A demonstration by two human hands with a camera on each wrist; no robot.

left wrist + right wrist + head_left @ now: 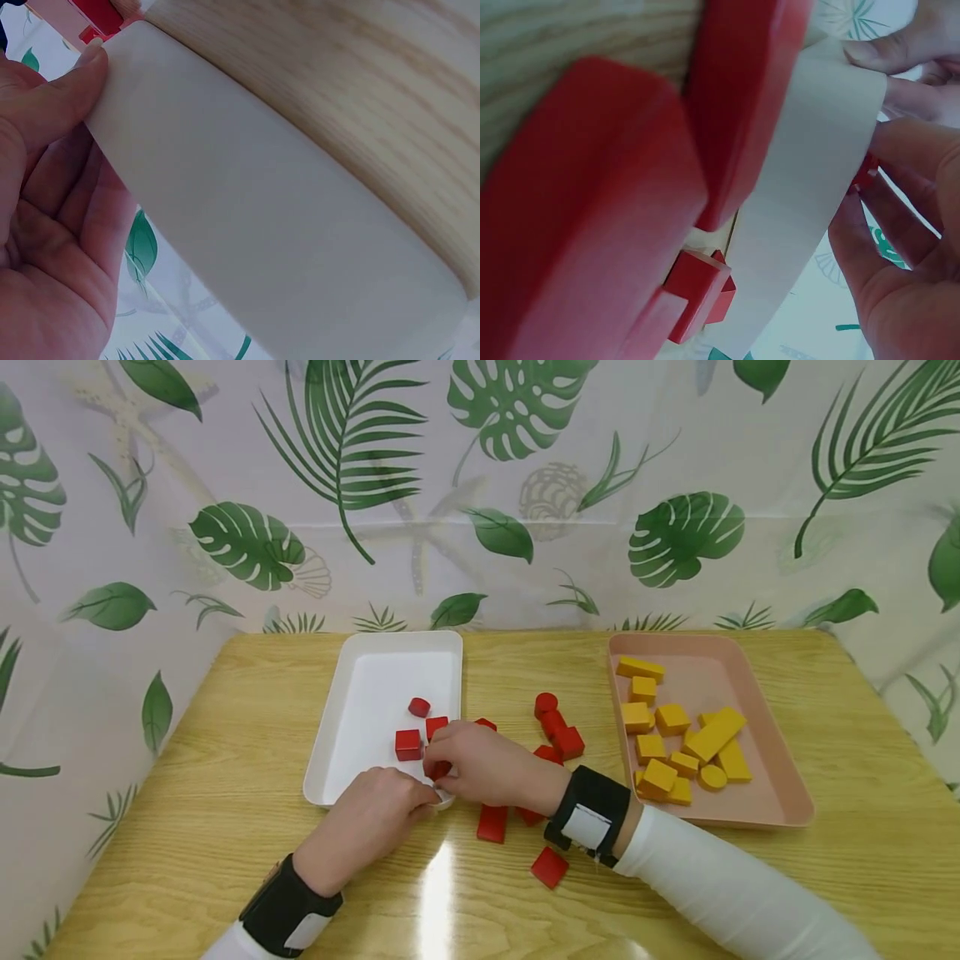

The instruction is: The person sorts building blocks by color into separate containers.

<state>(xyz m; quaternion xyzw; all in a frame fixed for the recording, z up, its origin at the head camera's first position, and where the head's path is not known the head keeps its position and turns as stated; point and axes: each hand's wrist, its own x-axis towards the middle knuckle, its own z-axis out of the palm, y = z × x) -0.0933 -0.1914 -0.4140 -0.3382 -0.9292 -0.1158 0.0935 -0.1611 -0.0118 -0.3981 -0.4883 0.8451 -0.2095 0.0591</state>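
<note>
My left hand (378,810) grips the near rim of a white tray (375,681); in the left wrist view its thumb (75,94) lies against the tray's outer wall. Over the tray's near right corner, my right hand (487,764) holds a small red block (438,769), mostly covered by the fingers. That red block (865,174) also peeks out between the fingers in the right wrist view. Inside the tray lie a red cube (408,745), a small rounded red block (419,707) and another red block (437,725) partly behind the right hand.
Several loose red blocks (492,824) lie on the wooden table (262,693) right of the white tray, some hidden under the right forearm. Farther right, a pink tray (768,768) holds several yellow blocks (705,739). A leaf-patterned cloth (570,585) hangs behind the table.
</note>
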